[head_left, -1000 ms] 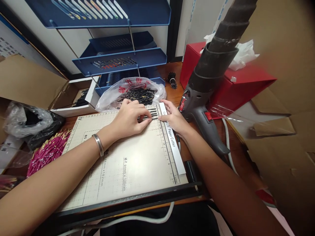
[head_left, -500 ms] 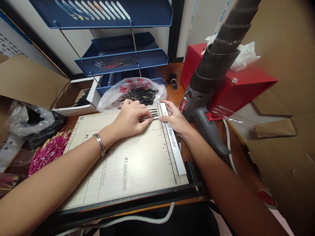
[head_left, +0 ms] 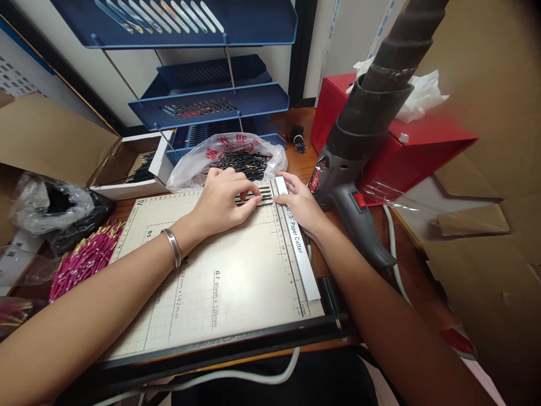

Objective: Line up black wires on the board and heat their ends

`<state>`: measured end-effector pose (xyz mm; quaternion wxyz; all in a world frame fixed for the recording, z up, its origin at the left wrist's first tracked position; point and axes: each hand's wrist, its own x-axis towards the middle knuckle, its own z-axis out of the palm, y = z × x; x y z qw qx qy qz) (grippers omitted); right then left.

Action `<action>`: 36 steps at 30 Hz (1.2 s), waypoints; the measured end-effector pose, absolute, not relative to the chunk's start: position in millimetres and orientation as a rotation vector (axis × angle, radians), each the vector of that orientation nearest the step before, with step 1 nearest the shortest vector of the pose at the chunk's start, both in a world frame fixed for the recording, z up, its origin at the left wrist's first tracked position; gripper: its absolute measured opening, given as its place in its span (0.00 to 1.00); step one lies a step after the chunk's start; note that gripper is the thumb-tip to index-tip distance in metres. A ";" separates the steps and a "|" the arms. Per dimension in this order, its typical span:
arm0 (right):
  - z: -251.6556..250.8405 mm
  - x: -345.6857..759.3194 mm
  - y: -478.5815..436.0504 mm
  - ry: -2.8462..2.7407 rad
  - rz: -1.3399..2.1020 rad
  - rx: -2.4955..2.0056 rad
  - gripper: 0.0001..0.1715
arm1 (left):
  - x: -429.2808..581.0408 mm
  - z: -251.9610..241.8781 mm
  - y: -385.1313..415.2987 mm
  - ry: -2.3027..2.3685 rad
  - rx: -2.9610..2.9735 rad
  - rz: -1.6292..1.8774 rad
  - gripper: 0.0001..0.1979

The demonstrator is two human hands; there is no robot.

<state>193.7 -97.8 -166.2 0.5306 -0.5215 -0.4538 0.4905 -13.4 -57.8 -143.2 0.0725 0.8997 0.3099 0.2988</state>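
Several thin black cord-like pieces (head_left: 265,197) lie side by side across the far end of a cream paper cutter board (head_left: 236,270). My left hand (head_left: 228,197) rests over them, its thumb and forefinger pinched at one of the pieces; the exact grip is partly hidden. On the other side, my right hand (head_left: 301,204) wraps the far end of the cutter's white guard strip (head_left: 298,242). Its thumb lies over the strip, with the tip close to the right ends of the black pieces. Whether that thumb touches them I cannot tell.
Behind the board is a clear plastic bag (head_left: 243,163) of black pieces, below blue tiered trays (head_left: 211,107). A grey heat gun (head_left: 359,208) and red box (head_left: 431,141) stand right. At left are magenta pieces (head_left: 87,259) and an open white box (head_left: 131,163).
My left thumb and forefinger have shifted slightly away from me and left, leaving the nearest black piece lying on the board. My right hand has barely moved.
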 end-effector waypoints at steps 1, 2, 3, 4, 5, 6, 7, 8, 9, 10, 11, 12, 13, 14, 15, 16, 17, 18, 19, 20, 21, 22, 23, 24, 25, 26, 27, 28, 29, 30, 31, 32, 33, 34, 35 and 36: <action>-166.0 193.1 -97.7 -1.084 1.164 -1.247 0.42 | -13.4 -143.9 -57.3 0.945 2.695 0.910 0.14; -165.8 192.5 -97.5 -1.085 1.158 -1.249 0.42 | -13.3 -144.7 -56.7 0.957 2.688 0.913 0.14; -165.7 192.1 -97.3 -1.087 1.155 -1.251 0.42 | -13.2 -145.4 -56.2 0.967 2.680 0.904 0.14; -165.8 191.9 -97.1 -1.089 1.153 -1.253 0.42 | -13.1 -146.0 -55.7 0.977 2.674 0.888 0.13; -165.9 191.8 -96.9 -1.093 1.152 -1.257 0.42 | -13.0 -146.5 -55.4 0.987 2.667 0.867 0.13; -166.0 191.8 -96.7 -1.096 1.152 -1.259 0.42 | -12.9 -146.7 -55.1 0.999 2.661 0.847 0.12; -166.2 191.9 -96.5 -1.099 1.153 -1.260 0.42 | -12.8 -146.8 -55.0 1.009 2.654 0.831 0.12; -166.4 192.0 -96.4 -1.103 1.155 -1.260 0.41 | -12.7 -146.7 -54.9 1.019 2.647 0.819 0.11; -166.6 192.2 -96.3 -1.105 1.155 -1.258 0.41 | -12.5 -146.6 -54.9 1.026 2.641 0.812 0.11; -166.8 192.3 -96.1 -1.107 1.153 -1.257 0.40 | -12.4 -146.4 -55.0 1.030 2.636 0.807 0.11; -167.1 192.3 -96.0 -1.106 1.150 -1.257 0.40 | -12.3 -146.2 -55.1 1.033 2.632 0.801 0.11; -167.4 192.4 -95.8 -1.105 1.149 -1.257 0.40 | -12.2 -146.1 -55.2 1.034 2.629 0.795 0.11; -167.6 192.4 -95.7 -1.103 1.149 -1.256 0.40 | -12.1 -146.0 -55.2 1.035 2.627 0.788 0.11; -167.9 192.4 -95.5 -1.101 1.150 -1.255 0.40 | -11.9 -145.9 -55.3 1.035 2.626 0.782 0.11; -168.0 192.4 -95.4 -1.100 1.150 -1.254 0.40 | -11.8 -145.8 -55.3 1.035 2.625 0.776 0.11; -168.1 192.3 -95.3 -1.099 1.151 -1.253 0.40 | -11.7 -145.7 -55.2 1.034 2.625 0.770 0.11; -168.0 192.2 -95.2 -1.098 1.151 -1.251 0.40 | -11.6 -145.7 -55.1 1.032 2.626 0.765 0.11; -167.7 192.1 -95.2 -1.098 1.151 -1.252 0.41 | -11.5 -145.6 -54.9 1.028 2.626 0.761 0.11; -167.4 191.9 -95.2 -1.098 1.150 -1.254 0.41 | -11.5 -145.6 -54.7 1.022 2.626 0.756 0.11; -167.0 191.7 -95.3 -1.097 1.150 -1.257 0.41 | -11.5 -145.6 -54.4 1.016 2.626 0.752 0.11; -166.5 191.6 -95.3 -1.095 1.151 -1.260 0.41 | -11.6 -145.6 -54.1 1.010 2.626 0.751 0.11; -166.0 191.4 -95.3 -1.093 1.152 -1.262 0.41 | -11.8 -145.7 -53.9 1.005 2.627 0.752 0.11; -165.6 191.3 -95.4 -1.089 1.154 -1.263 0.41 | -12.0 -145.8 -53.7 1.002 2.628 0.755 0.11; -165.2 191.2 -95.4 -1.086 1.157 -1.263 0.41 | -12.2 -145.9 -53.5 0.998 2.629 0.759 0.11; -164.9 191.1 -95.5 -1.084 1.160 -1.260 0.42 | -12.4 -145.9 -53.4 0.995 2.629 0.763 0.11; -164.8 191.0 -95.6 -1.082 1.162 -1.258 0.42 | -12.5 -146.0 -53.3 0.993 2.628 0.766 0.11; -164.7 191.0 -95.7 -1.081 1.163 -1.255 0.42 | -12.6 -146.0 -53.3 0.991 2.627 0.766 0.11; -164.8 190.9 -95.8 -1.081 1.164 -1.253 0.42 | -12.7 -146.0 -53.3 0.991 2.625 0.764 0.11; -165.0 190.9 -95.9 -1.080 1.163 -1.252 0.42 | -12.7 -146.1 -53.3 0.992 2.622 0.761 0.12; -165.3 190.9 -96.0 -1.080 1.162 -1.251 0.42 | -12.6 -146.3 -53.2 0.995 2.620 0.757 0.12; -165.5 191.0 -96.0 -1.080 1.161 -1.251 0.42 | -12.6 -146.5 -53.3 0.997 2.618 0.755 0.12; -165.7 191.0 -96.1 -1.080 1.161 -1.251 0.41 | -12.4 -146.7 -53.3 0.999 2.616 0.757 0.12; -165.8 191.2 -96.1 -1.082 1.161 -1.251 0.41 | -12.3 -147.0 -53.4 1.003 2.615 0.764 0.12; -165.7 191.3 -96.1 -1.085 1.160 -1.253 0.41 | -12.1 -147.1 -53.6 1.006 2.613 0.771 0.12; -165.4 191.3 -96.1 -1.088 1.158 -1.256 0.41 | -11.9 -147.2 -53.8 1.008 2.611 0.778 0.12; -164.8 191.4 -96.1 -1.091 1.156 -1.261 0.41 | -11.8 -147.2 -54.0 1.009 2.609 0.784 0.12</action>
